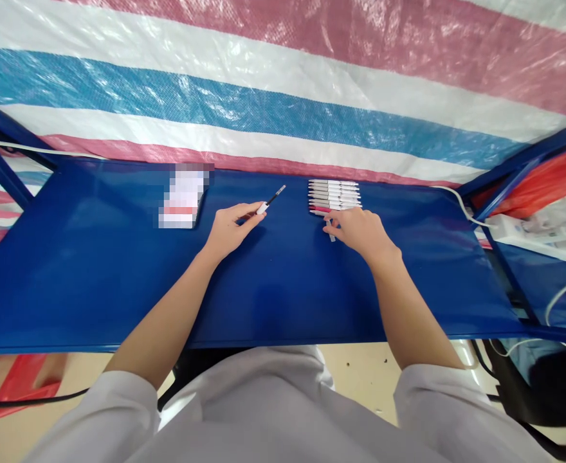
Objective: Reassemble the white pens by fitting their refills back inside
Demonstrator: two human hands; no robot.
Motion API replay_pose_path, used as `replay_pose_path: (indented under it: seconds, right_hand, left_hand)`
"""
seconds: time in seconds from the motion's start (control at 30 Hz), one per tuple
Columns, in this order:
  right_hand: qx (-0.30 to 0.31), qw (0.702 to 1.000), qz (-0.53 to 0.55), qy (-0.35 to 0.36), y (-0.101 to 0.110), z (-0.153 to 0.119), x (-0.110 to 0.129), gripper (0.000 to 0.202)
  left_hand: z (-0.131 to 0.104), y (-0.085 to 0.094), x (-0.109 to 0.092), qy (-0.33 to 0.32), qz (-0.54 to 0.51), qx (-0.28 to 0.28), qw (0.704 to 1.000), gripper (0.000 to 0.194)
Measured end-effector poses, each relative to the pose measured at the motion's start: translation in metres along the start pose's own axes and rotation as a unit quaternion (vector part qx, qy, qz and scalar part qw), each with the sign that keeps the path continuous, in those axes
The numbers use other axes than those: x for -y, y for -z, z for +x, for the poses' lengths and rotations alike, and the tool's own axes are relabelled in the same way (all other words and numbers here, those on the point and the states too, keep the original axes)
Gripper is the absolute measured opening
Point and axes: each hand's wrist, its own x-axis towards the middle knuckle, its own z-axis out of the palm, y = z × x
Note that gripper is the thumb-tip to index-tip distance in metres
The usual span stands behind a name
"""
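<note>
Pinched between the fingers of my left hand is an opened-up pen. Its white end is in my grip, and a thin dark refill points up and to the right. My right hand is closed around a small translucent whitish tube, which hangs down from my fingertips and looks like a pen barrel part. Just beyond it lies a neat row of white pens, side by side. A pinkish-red pen lies at the near edge of the row, partly behind my fingers.
Both hands are above a blue tabletop. A phone-like object, its face blurred out, lies at the back left. A striped plastic sheet rises behind the table. A white power strip and cable are at the right edge.
</note>
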Motion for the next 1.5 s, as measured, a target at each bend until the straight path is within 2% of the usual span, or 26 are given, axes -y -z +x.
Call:
replay_pose_path:
  seconds: [0.23,0.73,0.93,1.07,1.17,1.27,1.33,1.4,1.5]
  right_hand:
    - [-0.026,0.999,0.024,0.031,-0.008,0.002,0.003,0.028]
    - [-0.041,0.998,0.052,0.013,-0.009,0.007,0.020,0.034]
    - [-0.043,0.993,0.105,0.025,-0.007,0.008,0.022,0.026]
    - [-0.074,0.975,0.203,0.048,-0.006,0.009,0.022,0.022]
    - [-0.118,0.944,0.306,0.037,-0.007,0.014,0.022,0.019]
    - [-0.148,0.886,0.440,0.016,-0.011,0.022,0.025,0.018]
    - [-0.142,0.821,0.552,0.010,-0.012,0.026,0.029,0.018]
    - [-0.120,0.742,0.659,-0.003,-0.012,0.029,0.035,0.022]
    - [-0.094,0.639,0.763,-0.026,-0.010,0.031,0.045,0.030]
  left_hand:
    - [0.000,-0.001,0.000,-0.002,-0.006,-0.004,1.000,0.033]
    - [0.000,-0.002,-0.005,0.008,-0.013,-0.005,1.000,0.033]
    - [0.000,-0.002,-0.005,0.030,-0.019,-0.003,0.999,0.034]
    - [-0.001,-0.002,-0.004,0.049,-0.036,-0.013,0.998,0.034]
    - [0.000,-0.002,-0.004,0.059,-0.050,-0.013,0.997,0.035]
    - [0.003,-0.002,-0.008,0.069,-0.055,-0.003,0.996,0.037]
    - [0.005,-0.003,-0.012,0.069,-0.062,0.009,0.996,0.040]
    - [0.008,-0.004,-0.016,0.070,-0.074,0.022,0.995,0.044]
    - [0.013,-0.006,-0.022,0.083,-0.087,0.025,0.992,0.047]
